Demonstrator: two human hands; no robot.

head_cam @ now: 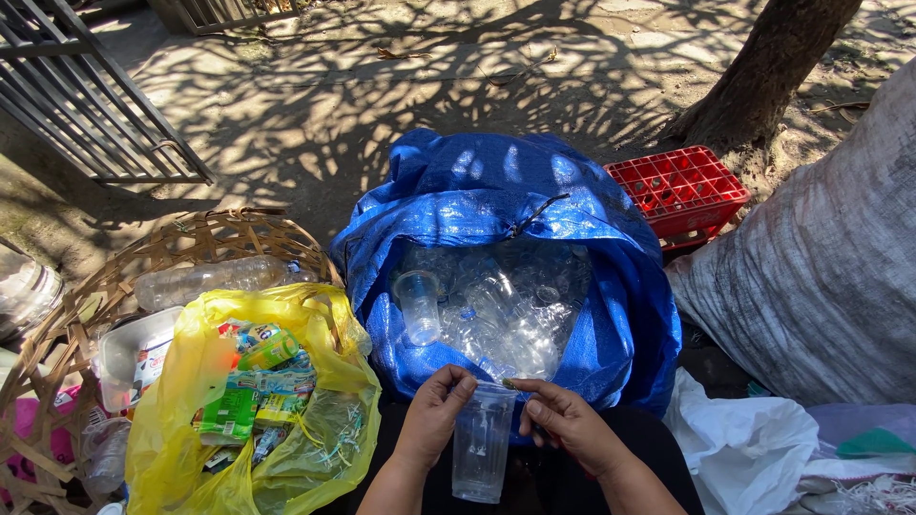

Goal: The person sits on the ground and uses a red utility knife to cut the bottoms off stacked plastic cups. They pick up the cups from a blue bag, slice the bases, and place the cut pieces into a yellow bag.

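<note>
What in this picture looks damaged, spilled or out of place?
Little stands out. The woven basket has broken, splayed strips along its rim. Both hands, left hand and right hand, hold an intact clear plastic cup at its rim.

Harsh daylight filters through branches overhead, throwing a lace of dappled shadows across the dirt ground [382, 86] and the blue sack [496, 181]. Glare flashes off the clear plastic cups [496, 305] inside it. The picture is sharp throughout, with wide-angle bending at the edges, visible along the metal gate [86, 105].
</note>
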